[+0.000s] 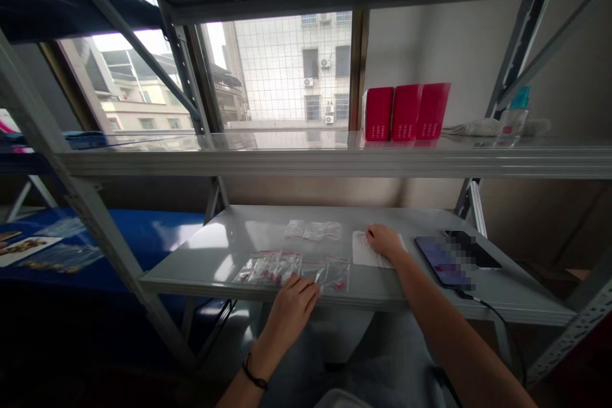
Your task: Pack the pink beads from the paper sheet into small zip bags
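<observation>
Bags of clear plastic [270,266] lie overlapping just beyond your left hand [296,303] and off to its left, with small red bits [271,278] showing inside; a single bag [337,273] lies to the right of the same fingertips. Your left fingers bend loosely at the near edge of the shelf [191,261], up against the plastic — whether they pinch any, you cannot tell from here. Your right hand [385,242] rests half curled on a white sheet [362,252], and whether it grasps anything is hidden. Flatter bags [313,230] lie farther out, left of your right hand; a phone [433,258] lies to its right.

Expect the plastic to be very light, limp and slippery, likely to cling bag to bag and skid over the smooth surface. Take one by its far edge, where a reddish strip runs, between thumb and fingertip — pressing mid-bag would probably bunch the contents.
</observation>
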The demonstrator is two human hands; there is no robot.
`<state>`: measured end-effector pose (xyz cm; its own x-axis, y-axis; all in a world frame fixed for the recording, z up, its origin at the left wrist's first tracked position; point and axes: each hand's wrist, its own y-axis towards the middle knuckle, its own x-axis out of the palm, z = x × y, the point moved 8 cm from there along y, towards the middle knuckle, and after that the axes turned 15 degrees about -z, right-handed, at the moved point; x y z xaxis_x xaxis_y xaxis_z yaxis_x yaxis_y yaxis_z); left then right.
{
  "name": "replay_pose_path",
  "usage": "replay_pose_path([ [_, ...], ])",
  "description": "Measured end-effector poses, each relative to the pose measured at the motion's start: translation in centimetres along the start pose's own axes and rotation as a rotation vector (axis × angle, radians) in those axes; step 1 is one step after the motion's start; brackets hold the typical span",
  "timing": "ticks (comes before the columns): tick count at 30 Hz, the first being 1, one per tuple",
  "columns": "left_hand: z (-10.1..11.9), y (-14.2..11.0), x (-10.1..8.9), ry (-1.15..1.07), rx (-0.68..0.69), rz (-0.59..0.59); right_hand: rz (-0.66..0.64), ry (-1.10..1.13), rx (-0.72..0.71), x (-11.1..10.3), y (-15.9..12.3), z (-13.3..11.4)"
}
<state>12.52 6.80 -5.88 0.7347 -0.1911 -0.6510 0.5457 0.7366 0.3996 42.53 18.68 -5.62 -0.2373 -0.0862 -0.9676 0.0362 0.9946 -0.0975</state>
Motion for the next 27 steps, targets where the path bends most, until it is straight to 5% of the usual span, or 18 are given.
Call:
replay_pose_path([
  [7, -0.3, -1.5, -3.5, -0.167, -0.141, 0.403, 0.236, 0.114, -0.011, -4.3, -2.3, -0.4],
  [10, -1.4, -2.4, -4.2, -0.468, -0.245, 0.573, 0.363, 0.173, -0.049, -6.9, -5.5, -1.4],
  [13, -1.9, -3.4, -2.3, -0.928, -0.292, 0.655, 0.394, 0.261, -0.201, -6.6, -11.1, -3.9],
  [15, -1.4, -4.2, 0.1, -1.164, -0.325, 0.622, 0.303, 0.521, -0.444, -4.0, -15.4, -6.2],
  [18, -0.5, -6.0, 4.4, -1.285, -0.431, 0.495, -0.008, 0.842, -0.566, 3.5, -20.0, -8.5],
  [22, -1.0, -8.0, 8.7, -1.170, -0.544, 0.320, -0.157, 1.057, -0.425, 13.2, -21.4, -7.8],
  [27, -3.5, -8.6, 10.9, -1.001, -0.601, 0.202, -0.206, 1.240, -0.187, 18.9, -19.5, -5.5],
])
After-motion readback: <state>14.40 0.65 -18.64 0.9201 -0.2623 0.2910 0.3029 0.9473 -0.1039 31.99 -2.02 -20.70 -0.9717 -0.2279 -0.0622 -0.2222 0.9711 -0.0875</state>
